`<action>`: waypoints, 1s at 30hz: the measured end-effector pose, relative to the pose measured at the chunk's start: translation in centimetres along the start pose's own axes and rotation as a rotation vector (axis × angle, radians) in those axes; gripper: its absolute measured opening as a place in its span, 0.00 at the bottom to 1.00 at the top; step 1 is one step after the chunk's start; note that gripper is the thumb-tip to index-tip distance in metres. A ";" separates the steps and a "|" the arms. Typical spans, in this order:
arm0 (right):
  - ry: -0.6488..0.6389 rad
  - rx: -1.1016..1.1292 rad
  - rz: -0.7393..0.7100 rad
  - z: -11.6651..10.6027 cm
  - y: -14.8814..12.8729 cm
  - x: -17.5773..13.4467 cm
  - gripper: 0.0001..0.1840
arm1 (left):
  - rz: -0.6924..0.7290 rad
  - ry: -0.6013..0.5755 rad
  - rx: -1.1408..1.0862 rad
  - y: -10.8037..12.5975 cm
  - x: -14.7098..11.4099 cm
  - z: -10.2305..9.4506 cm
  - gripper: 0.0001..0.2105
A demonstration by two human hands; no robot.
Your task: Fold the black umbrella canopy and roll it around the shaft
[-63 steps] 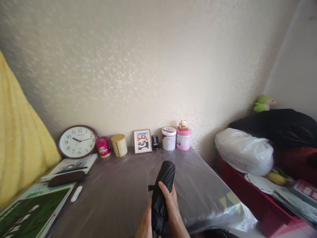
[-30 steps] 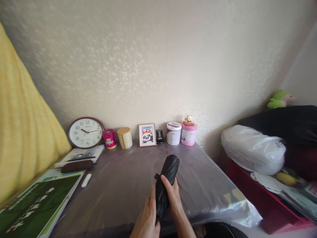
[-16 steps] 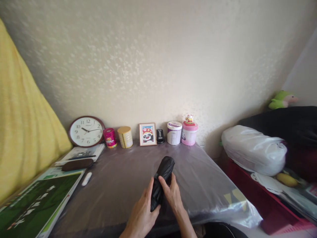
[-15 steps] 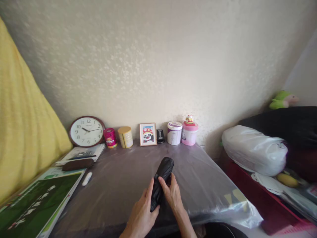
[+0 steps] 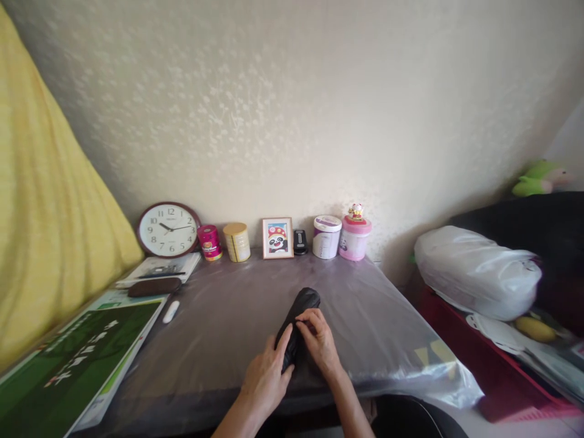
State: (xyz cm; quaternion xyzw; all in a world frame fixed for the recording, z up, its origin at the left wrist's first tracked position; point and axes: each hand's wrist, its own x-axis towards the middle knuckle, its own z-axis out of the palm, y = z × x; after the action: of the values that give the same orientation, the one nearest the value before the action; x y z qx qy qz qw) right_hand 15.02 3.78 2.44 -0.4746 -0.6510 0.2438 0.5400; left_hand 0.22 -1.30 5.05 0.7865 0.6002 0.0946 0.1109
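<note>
- Holds a folded black umbrella (image 5: pixel 296 310) over the worktop (image 5: pixel 219 334), in front of the picture frame (image 5: pixel 278 238) and slightly to its right; cannot tell whether touching the surface below.
- Looks long, slim and wrapped, with creased, faintly shiny cloth and a rounded far end, tilted to point away and to the right of the frame.
- Grasps the lower part with the left hand (image 5: pixel 264 377), with curled fingers along one side and the thumb near the bottom.
- Pinches at the upper part with the thumb and forefinger of the right hand (image 5: pixel 322 344); too small to tell which bit is caught.
- Hides much of the middle and lower end behind both hands.
- Left of the frame: a yellow-lidded can (image 5: pixel 237 243), then a magenta can (image 5: pixel 210 243), then a round clock (image 5: pixel 168 231).
- Right of the frame: a small black object (image 5: pixel 300 242) just beside it, then a white-and-purple tub (image 5: pixel 326 240), then a pink tub (image 5: pixel 356 241) topped with a figurine (image 5: pixel 356 212).
- Nearer than the frame and well left: a brown pouch (image 5: pixel 154 287), a green-covered book (image 5: pixel 86 350) and a white oblong item (image 5: pixel 171 312).
- Well right of the frame, past the worktop: a bulging white plastic bag (image 5: pixel 474 271).
</note>
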 end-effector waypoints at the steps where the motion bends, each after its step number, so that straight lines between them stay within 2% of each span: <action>1: 0.008 0.057 0.029 -0.2 0.0 0.0 0.07 | 0.004 -0.002 0.012 0.0 0.0 -0.1 0.32; 3: -0.005 0.182 0.124 -0.7 0.0 0.0 0.08 | 0.005 -0.002 0.037 0.1 -0.1 -0.2 0.31; 7: -0.111 0.410 0.277 -1.8 -0.9 -0.1 0.11 | 0.010 0.017 0.077 0.3 -0.1 -0.1 0.29; 11: -0.171 0.480 0.288 -2.2 -1.8 0.1 0.11 | 0.024 0.033 0.113 0.4 -0.2 -0.1 0.29; 17: -0.240 0.473 0.307 -1.3 -1.9 1.3 0.09 | 0.039 0.056 0.177 0.5 -0.2 0.2 0.29; 20: -0.312 0.370 0.298 -1.0 -1.7 2.3 0.08 | 0.051 0.069 0.185 0.5 -0.2 0.4 0.29; 24: -0.346 -0.052 0.158 -0.3 -1.8 3.5 0.02 | 0.043 0.070 0.175 0.6 -0.2 0.6 0.27; 26: -0.367 -0.234 0.106 0.2 -2.0 4.1 0.04 | 0.023 0.064 0.140 0.5 -0.1 0.5 0.26; 28: -0.397 -0.301 0.111 0.5 -2.2 4.6 0.06 | 0.005 0.051 0.099 0.3 -0.1 0.5 0.27; 30: -0.440 -0.222 0.210 0.5 -2.4 5.4 0.08 | -0.010 0.039 0.071 0.0 -0.1 0.4 0.27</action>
State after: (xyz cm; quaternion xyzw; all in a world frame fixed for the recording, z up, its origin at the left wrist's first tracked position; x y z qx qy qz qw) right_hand 13.92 7.59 6.80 -0.5315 -0.7225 0.3230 0.3021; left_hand 0.32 -1.39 4.70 0.7849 0.6092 0.0879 0.0714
